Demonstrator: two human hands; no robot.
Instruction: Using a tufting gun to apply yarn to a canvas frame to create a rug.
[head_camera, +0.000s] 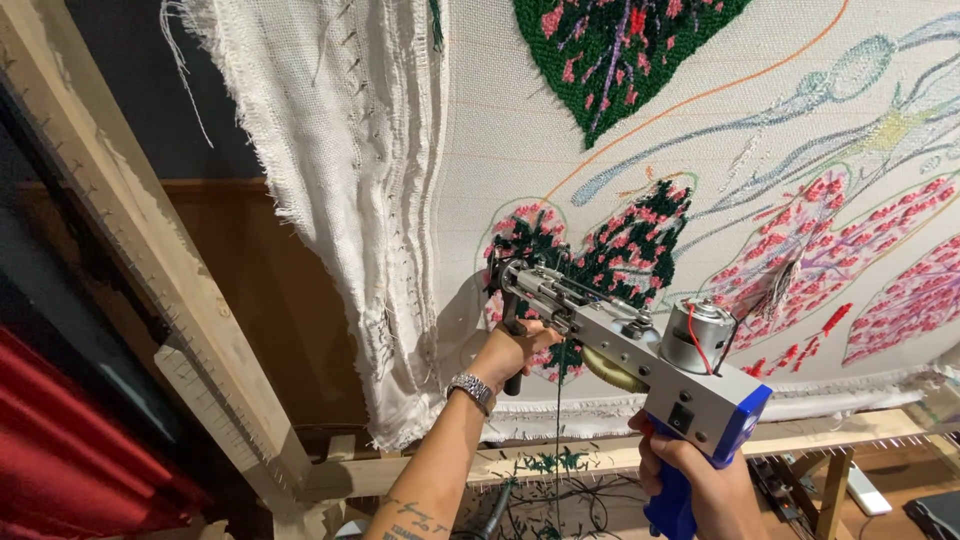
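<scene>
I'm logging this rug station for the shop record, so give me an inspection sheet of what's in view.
Surface: pale backing cloth stretched on a wooden frame, partly tufted with green and pink leaf shapes.
Job's things: tufting gun, silver with a blue grip, nose against the cloth.
Clutter: green yarn scraps on the lower rail.
Hands: left hand grips the front handle; right hand grips the blue rear grip.
Cables: red wire at the motor; dark cords below.
Surroundings: red fabric at left.

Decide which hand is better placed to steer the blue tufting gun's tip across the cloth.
Probably the left hand: it grips the front handle beside the tip of the blue tufting gun; the right hand holds the rear grip.
</scene>
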